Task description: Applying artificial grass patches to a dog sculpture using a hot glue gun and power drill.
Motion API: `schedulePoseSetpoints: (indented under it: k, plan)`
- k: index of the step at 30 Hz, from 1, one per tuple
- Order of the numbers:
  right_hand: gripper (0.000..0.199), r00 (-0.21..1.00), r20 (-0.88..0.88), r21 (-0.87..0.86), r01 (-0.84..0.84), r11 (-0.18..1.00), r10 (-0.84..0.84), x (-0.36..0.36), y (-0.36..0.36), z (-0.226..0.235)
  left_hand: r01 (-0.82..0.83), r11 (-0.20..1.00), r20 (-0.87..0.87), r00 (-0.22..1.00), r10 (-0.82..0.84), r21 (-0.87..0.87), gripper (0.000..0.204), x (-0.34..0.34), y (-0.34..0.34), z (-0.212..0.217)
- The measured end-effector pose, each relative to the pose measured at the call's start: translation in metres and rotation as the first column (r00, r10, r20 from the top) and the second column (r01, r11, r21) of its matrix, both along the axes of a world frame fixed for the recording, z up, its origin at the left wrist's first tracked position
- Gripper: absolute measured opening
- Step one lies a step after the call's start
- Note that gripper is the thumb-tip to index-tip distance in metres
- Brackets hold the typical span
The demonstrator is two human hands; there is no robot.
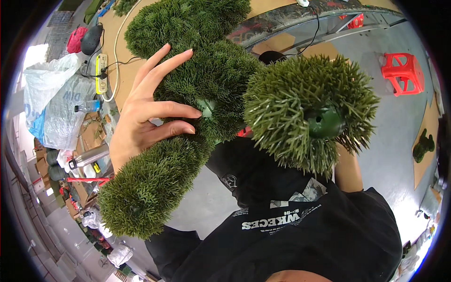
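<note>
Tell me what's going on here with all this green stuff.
A person is holding up a big fuzzy green figure made of artificial grass. The left hand lies open against its middle, fingers spread over the grass. A separate round green piece sits to the right, with a forearm showing below it; that hand itself is hidden. Behind are a red stool and plastic bags.

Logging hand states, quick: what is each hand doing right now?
Left hand: open, fingers spread flat against the green artificial-grass figure.
Right hand: hidden behind the round grass-covered limb; cannot tell.
</note>
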State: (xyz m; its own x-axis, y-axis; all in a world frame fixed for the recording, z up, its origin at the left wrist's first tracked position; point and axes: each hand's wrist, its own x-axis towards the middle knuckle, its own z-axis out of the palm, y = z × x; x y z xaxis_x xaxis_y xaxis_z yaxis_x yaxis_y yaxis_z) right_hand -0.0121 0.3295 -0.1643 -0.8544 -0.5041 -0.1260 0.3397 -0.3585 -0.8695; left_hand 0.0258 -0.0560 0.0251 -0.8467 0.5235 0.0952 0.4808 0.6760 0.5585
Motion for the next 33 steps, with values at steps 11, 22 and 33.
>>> schedulePoseSetpoints:
  k: [11,22,33]
  plan:
    - [0.016,0.960,0.075,0.070,-0.276,0.958,0.271,0.028,-0.012,0.043,-0.112,0.982,0.024,0.994,0.110,0.154,0.031,0.010,-0.012,-0.015]
    - [0.015,0.957,0.012,0.024,-0.291,0.957,0.291,0.032,-0.015,0.032,0.023,0.999,-0.165,0.986,-0.019,0.027,0.026,0.004,-0.009,-0.007]
    - [0.014,0.936,-0.017,0.006,-0.353,0.936,0.353,0.033,-0.021,0.027,0.001,0.998,-0.085,0.996,-0.006,-0.059,0.036,0.011,0.000,0.015]
